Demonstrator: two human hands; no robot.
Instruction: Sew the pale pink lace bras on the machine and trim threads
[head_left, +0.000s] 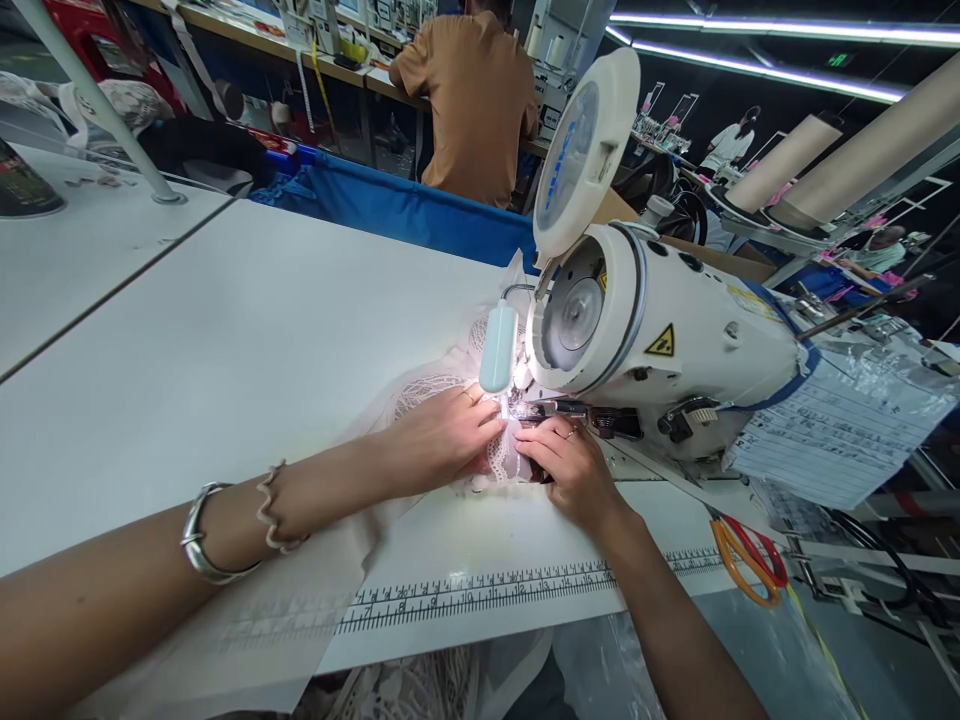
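Observation:
Pale pink lace fabric lies under the needle area of a white sewing machine, lit by a small pale green lamp. My left hand is on the lace just left of the needle, its fingers bent together and gripping the cloth. On the other side my right hand pinches the near right edge of the lace, close to the presser foot. The needle tip is hidden by glare and fingers. Sheer fabric trails beneath my left forearm toward the table's front edge.
A printed ruler strip runs along the front of the white table. Orange-handled scissors hang at the right. Behind the table are a blue cloth bin and a seated person in brown. A metal pole stands at left.

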